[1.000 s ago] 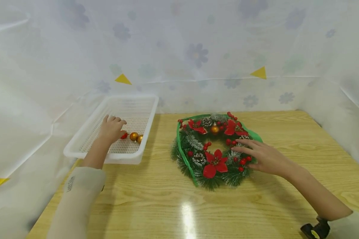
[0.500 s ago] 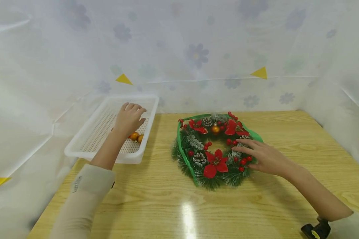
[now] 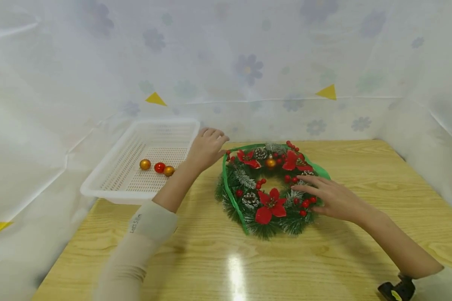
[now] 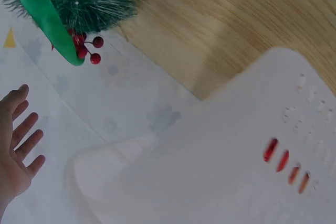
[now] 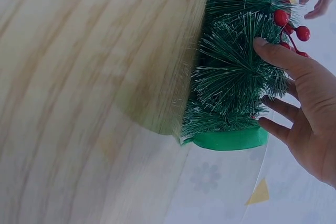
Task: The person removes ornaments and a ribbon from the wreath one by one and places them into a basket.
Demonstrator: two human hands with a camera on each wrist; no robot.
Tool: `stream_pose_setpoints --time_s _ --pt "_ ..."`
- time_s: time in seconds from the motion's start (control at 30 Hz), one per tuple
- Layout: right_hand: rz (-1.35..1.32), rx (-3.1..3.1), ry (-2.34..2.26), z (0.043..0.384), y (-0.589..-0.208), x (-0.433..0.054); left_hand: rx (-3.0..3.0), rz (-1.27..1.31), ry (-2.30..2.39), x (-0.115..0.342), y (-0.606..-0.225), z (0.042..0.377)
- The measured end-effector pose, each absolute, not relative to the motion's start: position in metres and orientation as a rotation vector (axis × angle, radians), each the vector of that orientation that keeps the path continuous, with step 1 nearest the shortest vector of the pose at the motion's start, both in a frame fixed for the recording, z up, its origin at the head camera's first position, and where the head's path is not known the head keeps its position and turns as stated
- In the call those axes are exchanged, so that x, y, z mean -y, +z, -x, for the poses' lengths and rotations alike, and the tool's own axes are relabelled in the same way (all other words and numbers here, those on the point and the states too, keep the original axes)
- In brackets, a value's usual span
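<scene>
Wood-grain tabletop (image 3: pixel 196 251) carries the round wreath (image 3: pixel 273 195), no evident long axis, just right of the empty, loose-fingered left hand (image 3: pixel 208 146) and directly left of the nearer right hand (image 3: pixel 333 196), whose relaxed fingers touch its edge without clenching.

Christmas wreath (image 3: pixel 263 230) of green, partly frosted needles, lying flat on the wooden table (image 3: pixel 196 255), its open centre showing the wood. Three red poinsettias (image 3: pixel 270 207) sit on the ring: one near, one far left, one far right. White-tipped pine cones (image 3: pixel 250 200) and red berries (image 3: pixel 305 204) lie between; a gold bauble (image 3: pixel 270 162) rests at the far side. Green ribbon (image 3: pixel 230 193) borders the left and far edges.
</scene>
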State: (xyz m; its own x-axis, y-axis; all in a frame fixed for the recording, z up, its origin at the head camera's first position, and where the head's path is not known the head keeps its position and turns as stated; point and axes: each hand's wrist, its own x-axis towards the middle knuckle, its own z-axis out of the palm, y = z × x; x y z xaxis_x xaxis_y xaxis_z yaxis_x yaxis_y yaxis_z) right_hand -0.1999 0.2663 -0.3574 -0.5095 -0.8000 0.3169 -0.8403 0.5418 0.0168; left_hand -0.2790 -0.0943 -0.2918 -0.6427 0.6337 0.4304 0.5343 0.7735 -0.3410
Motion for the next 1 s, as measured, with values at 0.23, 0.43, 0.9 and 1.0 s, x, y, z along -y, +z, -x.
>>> stream_pose_setpoints --time_s 0.23,0.43,0.9,1.0 --pt "-1.369 2.474 0.205 0.201 -0.359 -0.266 2.422 1.013 0.358 0.051 -0.307 0.286" --pt "-1.364 2.483 0.2 0.2 -0.358 -0.265 2.237 1.2 0.422 0.027 -0.324 0.295" --pt "-1.358 2.508 0.193 0.197 -0.356 -0.265 2.079 1.425 0.789 -0.004 -0.341 0.311" --pt "-1.354 2.51 0.196 0.196 -0.355 -0.265 2.052 1.458 0.813 -0.008 -0.341 0.312"
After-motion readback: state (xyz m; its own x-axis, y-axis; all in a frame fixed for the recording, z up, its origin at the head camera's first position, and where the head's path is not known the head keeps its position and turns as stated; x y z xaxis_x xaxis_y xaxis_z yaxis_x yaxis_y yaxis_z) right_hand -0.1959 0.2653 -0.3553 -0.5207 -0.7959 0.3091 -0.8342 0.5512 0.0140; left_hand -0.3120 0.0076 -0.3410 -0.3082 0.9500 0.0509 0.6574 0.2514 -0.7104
